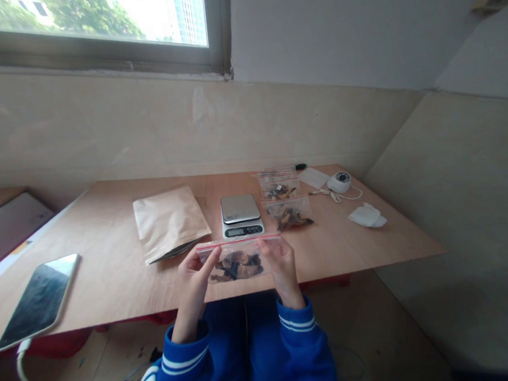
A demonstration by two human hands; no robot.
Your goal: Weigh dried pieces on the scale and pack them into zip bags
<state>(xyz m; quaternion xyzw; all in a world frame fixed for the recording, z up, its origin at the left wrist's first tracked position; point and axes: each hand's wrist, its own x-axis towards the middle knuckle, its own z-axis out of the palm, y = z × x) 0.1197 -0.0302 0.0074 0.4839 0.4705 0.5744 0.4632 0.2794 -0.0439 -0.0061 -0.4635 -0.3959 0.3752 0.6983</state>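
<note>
A clear zip bag (237,265) with a red seal strip along its top lies at the table's front edge, holding dark and brown dried pieces. My left hand (197,271) pinches its upper left corner between thumb and fingers. At the upper right corner, my right hand (280,262) grips the same strip. Just beyond the bag stands a digital kitchen scale (241,215) with a bare metal plate; its display cannot be read. Right of the scale lie two more zip bags, a nearer one (288,215) and a farther one (279,187), both with dried pieces inside.
A brown paper pouch (171,222) lies left of the scale. A phone (39,300) on a white charging cable rests at the left front edge. At the right are a crumpled tissue (367,215), a white camera-like device (339,182) with a cord, and a dark-capped pen (300,167).
</note>
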